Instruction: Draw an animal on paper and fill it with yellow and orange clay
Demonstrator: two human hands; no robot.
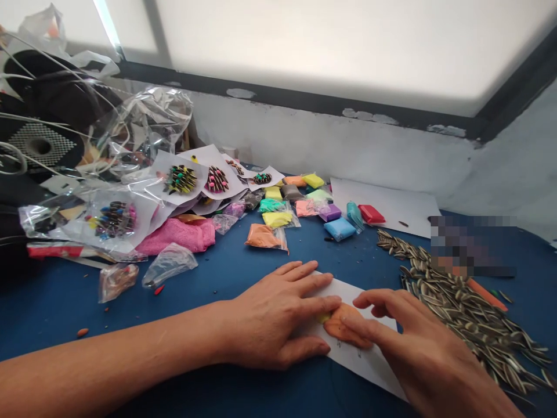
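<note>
A flattened orange lump of modelling clay (342,328) lies on a sheet of white paper (369,371), with a bit of yellow clay (322,317) at its left edge. My left hand (278,313) rests flat across the left part of the paper, fingers spread, the index fingertip at the clay's upper edge. From the right, my right hand (418,337) reaches over the sheet. Its thumb touches the orange clay, while the fingers are bent and apart above the paper. Small dark marks on the paper show below the clay.
Striped sunflower seeds (474,325) are heaped at the right, beside an orange stick (489,295). Several coloured clay packets, including a blue one (340,229), lie behind my hands. Papers with decorated seeds (180,179), a pink cloth (178,235) and clear plastic bags (169,264) crowd the left.
</note>
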